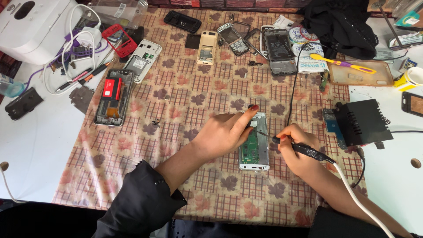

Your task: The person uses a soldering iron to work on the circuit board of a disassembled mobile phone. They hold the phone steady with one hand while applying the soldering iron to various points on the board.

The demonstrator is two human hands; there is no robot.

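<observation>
Now | left hand (222, 134) fingers pressed on opened phone (254, 143), pinning it flat to the tabletop (185, 97) | right hand (297, 147) fingers clamped on soldering iron (304, 150), tip at the board

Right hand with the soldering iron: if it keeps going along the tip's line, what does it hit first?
The right hand aims the soldering iron left; its tip meets the opened phone's circuit board first, then likely the left hand's fingers. Depth is unclear.

Far edge of my patterned cloth: a flat white printed pouch (307, 57), partly under an opened phone. Right table edge: a dark phone screen (413, 104), black-framed, beside a yellow tape roll (410, 79).
</observation>
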